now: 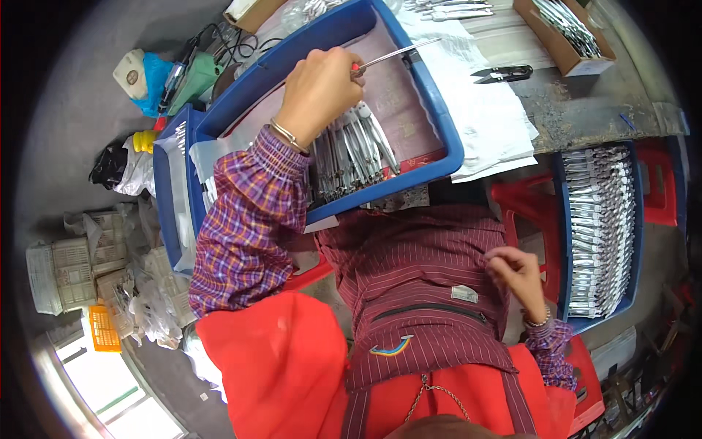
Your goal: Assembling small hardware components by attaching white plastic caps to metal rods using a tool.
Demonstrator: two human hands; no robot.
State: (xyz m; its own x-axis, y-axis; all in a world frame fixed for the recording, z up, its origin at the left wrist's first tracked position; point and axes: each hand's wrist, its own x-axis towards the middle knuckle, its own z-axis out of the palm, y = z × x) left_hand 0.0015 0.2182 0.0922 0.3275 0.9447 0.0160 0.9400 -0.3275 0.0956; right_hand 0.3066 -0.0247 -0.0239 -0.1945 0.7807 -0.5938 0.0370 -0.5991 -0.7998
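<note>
Head view, looking down over a blue tray (439, 124) tilted against the lap. Left hand (318, 88) reaching into the tray, fingers closed around a slim metal tool with a red grip (387, 55), its shaft pointing toward the tray's far right wall. Just below that hand, inside the tray, lying in a loose fan: a heap of similar metal tools (351, 157). Right hand (515, 272) resting well outside the tray, below its near rim, against the striped apron (431, 293), fingers curled loosely and holding nothing visible.

Possibly slipping: the tray sloping toward the body, so the heap sliding to the near rim or spilling over it if nudged by the wrist. Also likely snagging: the plaid sleeve (248, 219) dragging across the heap's tips.

To the right of the tray, white paper sheets (490, 117) and black snips (504, 73) lying on a worn table. Farther right, a second blue bin of packed white sleeves (603, 227) beside red stools (526, 212). Beyond the tray's far right corner, a cardboard box of metal pieces (567, 33). Left of the tray, another blue bin (172, 197) crowding the elbow's path.
</note>
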